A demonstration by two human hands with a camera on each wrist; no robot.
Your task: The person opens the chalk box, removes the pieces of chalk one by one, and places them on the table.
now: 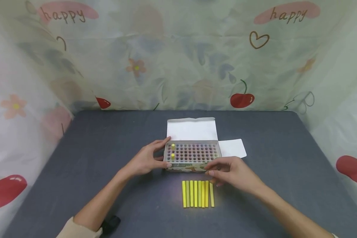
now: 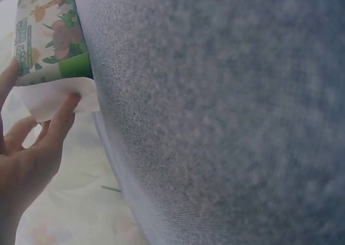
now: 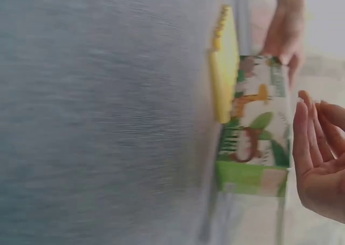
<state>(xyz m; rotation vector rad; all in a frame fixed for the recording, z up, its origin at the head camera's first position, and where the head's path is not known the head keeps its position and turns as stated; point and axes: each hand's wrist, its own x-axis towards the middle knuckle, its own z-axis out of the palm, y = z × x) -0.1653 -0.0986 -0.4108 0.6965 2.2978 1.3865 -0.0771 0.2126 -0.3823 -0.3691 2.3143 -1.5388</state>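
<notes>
A small printed cardboard box [image 1: 193,168] holds a tray of round holes, its white lid [image 1: 192,129] folded back. Two yellow chalk sticks [image 1: 173,156] stand in the leftmost holes. My left hand [image 1: 144,160] grips the box's left end, thumb at the front corner and a finger at the back. In the left wrist view a fingertip presses a white end flap [image 2: 48,96]. At the front right corner hovers my right hand [image 1: 230,172], fingers loosely bent, nothing showing between them. Several yellow chalk sticks [image 1: 195,194] lie side by side before the box, the rightmost slightly apart.
A white side flap [image 1: 233,148] sticks out to the right of the box. Everything lies on a dark grey table [image 1: 122,132]. Behind it hangs a printed curtain [image 1: 178,66]. A black object [image 1: 110,224] is beside the left sleeve.
</notes>
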